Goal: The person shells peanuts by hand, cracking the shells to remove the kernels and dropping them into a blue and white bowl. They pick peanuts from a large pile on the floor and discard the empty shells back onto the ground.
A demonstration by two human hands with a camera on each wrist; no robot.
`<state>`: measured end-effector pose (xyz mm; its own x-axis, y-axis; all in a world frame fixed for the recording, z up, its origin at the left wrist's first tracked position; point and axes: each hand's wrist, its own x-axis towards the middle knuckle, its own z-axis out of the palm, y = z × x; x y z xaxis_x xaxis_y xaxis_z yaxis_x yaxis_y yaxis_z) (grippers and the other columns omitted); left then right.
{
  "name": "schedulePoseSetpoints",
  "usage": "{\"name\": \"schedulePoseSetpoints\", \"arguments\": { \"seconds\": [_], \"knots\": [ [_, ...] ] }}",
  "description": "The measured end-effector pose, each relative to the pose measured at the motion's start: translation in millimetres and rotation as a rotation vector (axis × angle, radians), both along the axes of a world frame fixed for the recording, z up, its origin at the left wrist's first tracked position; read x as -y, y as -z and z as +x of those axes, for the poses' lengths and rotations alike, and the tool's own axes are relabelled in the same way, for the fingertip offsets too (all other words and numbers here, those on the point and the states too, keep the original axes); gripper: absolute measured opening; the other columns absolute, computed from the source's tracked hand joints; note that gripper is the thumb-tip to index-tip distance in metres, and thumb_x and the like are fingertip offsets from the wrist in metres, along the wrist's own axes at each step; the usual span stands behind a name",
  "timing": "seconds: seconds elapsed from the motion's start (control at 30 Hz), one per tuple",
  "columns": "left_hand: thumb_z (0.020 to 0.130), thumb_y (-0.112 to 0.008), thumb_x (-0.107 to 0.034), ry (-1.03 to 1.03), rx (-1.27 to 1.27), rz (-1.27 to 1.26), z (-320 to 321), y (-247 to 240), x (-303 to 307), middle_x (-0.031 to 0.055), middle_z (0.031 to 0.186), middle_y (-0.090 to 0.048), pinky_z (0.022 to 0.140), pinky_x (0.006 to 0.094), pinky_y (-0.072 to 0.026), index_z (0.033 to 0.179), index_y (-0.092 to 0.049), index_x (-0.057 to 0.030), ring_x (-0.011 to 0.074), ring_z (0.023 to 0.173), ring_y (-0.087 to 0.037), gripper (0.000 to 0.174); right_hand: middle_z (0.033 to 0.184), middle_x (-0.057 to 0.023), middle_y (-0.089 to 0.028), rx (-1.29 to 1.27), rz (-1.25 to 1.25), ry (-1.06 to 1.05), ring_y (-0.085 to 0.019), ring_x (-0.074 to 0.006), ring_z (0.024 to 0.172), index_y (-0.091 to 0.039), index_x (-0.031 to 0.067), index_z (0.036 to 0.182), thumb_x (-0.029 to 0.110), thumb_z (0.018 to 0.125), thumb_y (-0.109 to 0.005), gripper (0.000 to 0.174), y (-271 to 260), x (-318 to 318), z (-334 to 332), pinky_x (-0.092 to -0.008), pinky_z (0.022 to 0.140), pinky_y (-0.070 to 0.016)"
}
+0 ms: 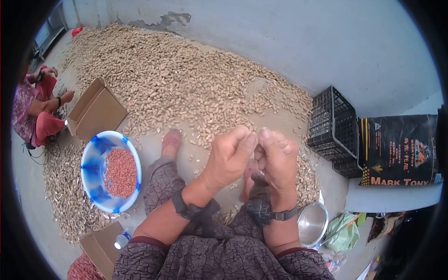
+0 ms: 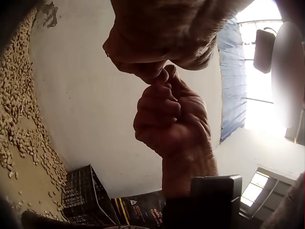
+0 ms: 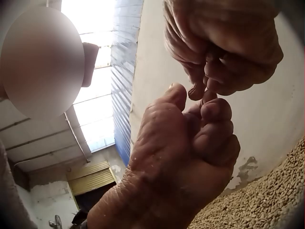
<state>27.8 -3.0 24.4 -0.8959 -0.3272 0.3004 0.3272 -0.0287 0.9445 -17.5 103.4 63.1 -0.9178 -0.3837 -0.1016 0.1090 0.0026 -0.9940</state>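
Note:
Both hands meet in front of the body, fingers curled and thumbs uppermost, the left hand (image 1: 229,156) beside the right hand (image 1: 279,161). Seen from the right wrist, a small brown piece, seemingly a peanut (image 3: 208,97), is pinched where the fingertips of the left hand (image 3: 224,47) and right hand (image 3: 181,148) come together. Fingers hide most of it. The left wrist view has the left hand (image 2: 164,36) above the right hand (image 2: 174,119), their tips touching, in shadow. Unshelled peanuts (image 1: 163,79) are heaped on the floor beyond.
A blue-and-white basin (image 1: 87,172) with shelled pink kernels stands at the left, near cardboard boxes (image 1: 98,114) and empty shells. Another person (image 1: 39,102) sits at far left. Black crates (image 1: 326,121), a printed black bag (image 1: 396,149) and a metal bowl (image 1: 312,224) are at the right.

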Motion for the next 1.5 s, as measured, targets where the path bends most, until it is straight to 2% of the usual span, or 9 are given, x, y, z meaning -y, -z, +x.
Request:
{"name": "schedulePoseSetpoints", "arguments": {
  "seconds": [0.17,0.47,0.7,0.87,0.97,1.07,1.2,1.37,1.5],
  "knots": [
    [0.09,-0.042,-0.024,-0.021,0.009,0.007,1,-8,-4,0.0005,0.056,-0.046,0.046,0.0218,-0.0329,0.068,-0.048,-0.0007,0.0057,0.052,-0.04,0.033,0.053,-0.0006,-0.049,-0.146,0.036,0.012,-0.041,-0.0041,0.043,-0.056,0.0016,0.066,0.025,0.085,-0.053,0.03,1,5,4,-0.0176,0.037,-0.0313],
    [0.087,-0.043,-0.016,-0.202,-0.08,-0.183,-4,3,-4,0.0086,0.05,-0.045,0.042,0.0304,-0.0362,0.063,-0.046,-0.0014,0.0176,0.043,-0.046,0.028,0.052,-0.0006,-0.049,-0.237,-0.009,-0.115,-0.042,-0.0057,0.044,-0.052,0.0014,0.064,0.017,0.086,-0.051,0.028,8,-1,3,-0.0207,0.039,-0.0341],
    [0.088,-0.038,-0.016,-0.122,0.02,0.043,-3,-4,-6,0.0098,0.051,-0.04,0.044,0.0324,-0.0326,0.064,-0.043,0.0009,0.0168,0.045,-0.039,0.03,0.054,-0.0057,-0.053,-0.506,0.074,-0.121,-0.05,-0.0107,0.048,-0.051,-0.0018,0.064,0.007,0.085,-0.048,0.023,3,5,5,-0.0239,0.042,-0.0396],
    [0.091,-0.038,-0.027,0.047,0.174,0.317,-4,-1,-4,-0.0012,0.052,-0.037,0.037,0.0227,-0.026,0.064,-0.044,-0.0037,0.0065,0.041,-0.033,0.036,0.055,-0.0052,-0.053,-0.57,0.109,-0.138,-0.05,-0.0099,0.047,-0.053,-0.0016,0.066,0.007,0.084,-0.05,0.02,1,4,4,-0.0235,0.042,-0.0391],
    [0.09,-0.04,-0.035,0.18,0.271,0.646,-4,-2,-2,-0.0024,0.052,-0.037,0.036,0.0197,-0.0228,0.064,-0.046,-0.0064,0.0049,0.041,-0.031,0.038,0.054,-0.0032,-0.051,-0.38,0.065,-0.148,-0.046,-0.0074,0.046,-0.054,-0.0002,0.067,0.011,0.085,-0.05,0.021,7,1,3,-0.0215,0.04,-0.0366],
    [0.089,-0.04,-0.039,0.212,0.31,0.648,-6,3,-1,-0.0026,0.053,-0.038,0.037,0.0191,-0.0214,0.065,-0.047,-0.0077,0.0043,0.041,-0.03,0.039,0.054,-0.0014,-0.05,-0.162,0.03,-0.146,-0.042,-0.0052,0.045,-0.055,0.0015,0.068,0.017,0.086,-0.05,0.024,3,0,1,-0.0191,0.039,-0.0338],
    [0.088,-0.041,-0.039,0.175,0.373,0.583,-8,-2,2,-0.0025,0.053,-0.039,0.037,0.019,-0.0231,0.067,-0.047,-0.0068,0.0041,0.042,-0.032,0.039,0.055,-0.001,-0.05,-0.115,0.006,-0.129,-0.041,-0.0048,0.045,-0.054,0.0027,0.067,0.023,0.086,-0.049,0.028,4,2,-2,-0.0175,0.039,-0.0326],
    [0.09,-0.042,-0.035,0.039,0.176,0.305,-14,7,-2,-0.0027,0.057,-0.041,0.039,0.0174,-0.0262,0.075,-0.049,-0.0061,0.0029,0.046,-0.036,0.033,0.056,-0.0012,-0.05,-0.029,-0.045,-0.111,-0.041,-0.0046,0.043,-0.052,0.0037,0.066,0.025,0.085,-0.05,0.028,3,0,-1,-0.0171,0.038,-0.0316],
    [0.091,-0.042,-0.032,0.074,0.199,0.341,-12,3,0,-0.0026,0.058,-0.042,0.039,0.0175,-0.0267,0.078,-0.049,-0.0066,0.0026,0.047,-0.036,0.029,0.056,-0.0014,-0.051,-0.027,-0.089,-0.141,-0.04,-0.0041,0.043,-0.053,0.0037,0.067,0.024,0.085,-0.051,0.027,4,-3,-1,-0.0167,0.038,-0.0314]
  ]
}}
